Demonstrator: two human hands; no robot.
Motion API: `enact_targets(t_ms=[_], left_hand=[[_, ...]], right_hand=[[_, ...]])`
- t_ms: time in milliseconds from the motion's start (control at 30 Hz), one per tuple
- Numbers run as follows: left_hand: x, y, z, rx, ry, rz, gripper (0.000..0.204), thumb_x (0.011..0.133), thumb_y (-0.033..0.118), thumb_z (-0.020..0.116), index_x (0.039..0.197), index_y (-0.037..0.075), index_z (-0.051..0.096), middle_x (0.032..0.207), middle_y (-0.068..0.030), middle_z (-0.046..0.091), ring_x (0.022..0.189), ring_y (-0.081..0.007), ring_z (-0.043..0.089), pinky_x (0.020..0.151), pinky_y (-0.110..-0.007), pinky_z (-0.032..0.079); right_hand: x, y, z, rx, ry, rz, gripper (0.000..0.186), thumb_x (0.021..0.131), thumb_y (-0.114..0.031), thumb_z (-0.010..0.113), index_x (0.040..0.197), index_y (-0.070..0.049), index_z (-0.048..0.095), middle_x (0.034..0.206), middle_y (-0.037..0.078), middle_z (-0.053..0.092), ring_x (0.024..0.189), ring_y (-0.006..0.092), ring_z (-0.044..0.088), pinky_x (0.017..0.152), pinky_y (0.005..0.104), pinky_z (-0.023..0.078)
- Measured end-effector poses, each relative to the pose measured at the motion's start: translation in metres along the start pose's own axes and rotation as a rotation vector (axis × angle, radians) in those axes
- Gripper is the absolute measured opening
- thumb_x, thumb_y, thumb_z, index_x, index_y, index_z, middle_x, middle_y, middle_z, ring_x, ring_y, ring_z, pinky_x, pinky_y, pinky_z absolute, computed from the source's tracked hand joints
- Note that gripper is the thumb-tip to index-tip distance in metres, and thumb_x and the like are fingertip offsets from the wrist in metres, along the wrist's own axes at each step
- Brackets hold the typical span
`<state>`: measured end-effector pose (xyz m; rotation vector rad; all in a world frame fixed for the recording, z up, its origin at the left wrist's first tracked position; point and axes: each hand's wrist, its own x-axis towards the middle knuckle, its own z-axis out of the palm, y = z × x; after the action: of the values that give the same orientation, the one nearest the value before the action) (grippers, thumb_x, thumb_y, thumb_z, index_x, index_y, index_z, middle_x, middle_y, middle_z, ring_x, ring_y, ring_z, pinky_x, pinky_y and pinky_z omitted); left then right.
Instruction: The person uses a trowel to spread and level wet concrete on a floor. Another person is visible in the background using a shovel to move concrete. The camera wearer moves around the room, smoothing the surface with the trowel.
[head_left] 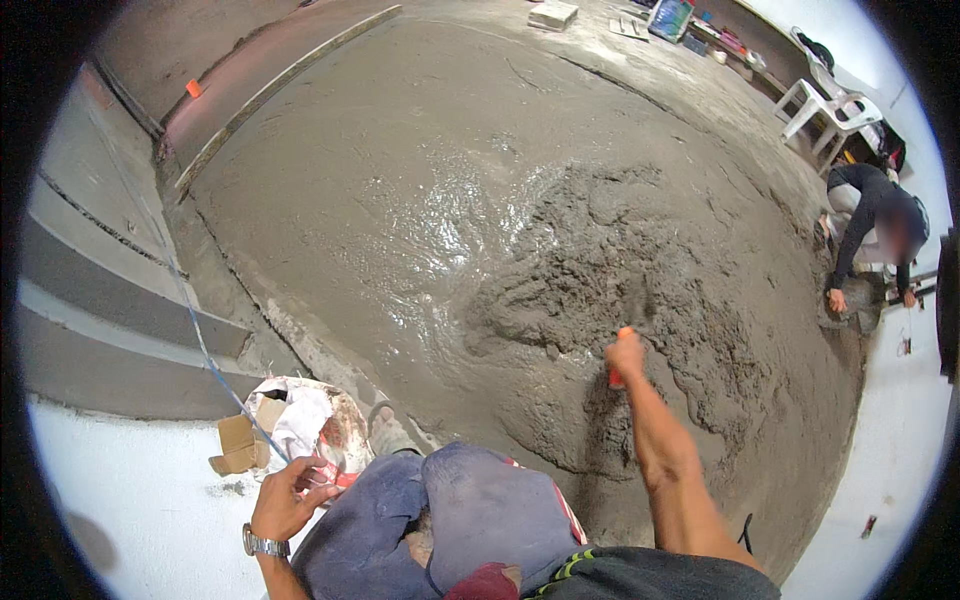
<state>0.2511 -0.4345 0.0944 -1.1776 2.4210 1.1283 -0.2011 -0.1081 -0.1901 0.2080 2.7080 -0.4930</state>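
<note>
My right hand (625, 355) grips the orange handle of a trowel (635, 310), its blade over rough wet mortar (560, 270) that becomes smoother and glossy to the left. My left hand (298, 492), fingers curved and apart, is at the edge of a white and red sack (330, 430), beside where a blue cord (203, 350) comes down; whether it touches the cord I cannot tell. A torn piece of cardboard (237, 445) lies left of the sack. My knees are bent below, at the mortar's near edge.
A co-worker (865, 215) crouches by the right wall, hands low at the mortar's edge. A long wooden strip (285, 82) borders the far left, beside grey steps (120, 310) and an orange object (193, 88). A white plastic chair (825, 118) and assorted items stand at the back right.
</note>
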Motion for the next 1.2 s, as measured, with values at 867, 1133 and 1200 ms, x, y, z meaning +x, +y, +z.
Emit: enact_targets(t_ms=[867, 1133, 1200], left_hand=[[-0.016, 0.006, -0.015, 0.093, 0.121, 0.034, 0.051, 0.074, 0.044, 0.071, 0.107, 0.007, 0.061, 0.086, -0.0123, 0.067, 0.085, -0.0274, 0.064, 0.074, -0.039, 0.047], [-0.015, 0.000, -0.014, 0.101, 0.090, 0.022, 0.054, 0.075, 0.048, 0.069, 0.111, 0.008, 0.060, 0.089, -0.0128, 0.067, 0.083, -0.0291, 0.065, 0.071, -0.039, 0.049], [-0.017, -0.005, -0.012, 0.074, 0.086, 0.025, 0.055, 0.075, 0.049, 0.068, 0.111, 0.008, 0.060, 0.089, -0.0129, 0.067, 0.084, -0.0293, 0.065, 0.071, -0.040, 0.049]], right_hand=[[-0.102, 0.032, 0.045, 0.793, -0.513, 0.076, 0.007, 0.078, -0.004, 0.050, 0.083, 0.000, 0.050, 0.058, 0.006, 0.048, 0.042, 0.0177, 0.050, 0.038, 0.0331, 0.046], [-0.086, -0.169, 0.074, 0.714, -0.588, -0.347, 0.009, 0.078, -0.010, 0.053, 0.073, -0.003, 0.053, 0.059, 0.006, 0.052, 0.049, 0.0179, 0.053, 0.044, 0.0322, 0.043], [-0.072, -0.236, 0.099, 0.452, -0.429, -0.563, 0.012, 0.074, -0.013, 0.056, 0.071, -0.001, 0.055, 0.061, 0.009, 0.056, 0.054, 0.0231, 0.058, 0.050, 0.0355, 0.043]])
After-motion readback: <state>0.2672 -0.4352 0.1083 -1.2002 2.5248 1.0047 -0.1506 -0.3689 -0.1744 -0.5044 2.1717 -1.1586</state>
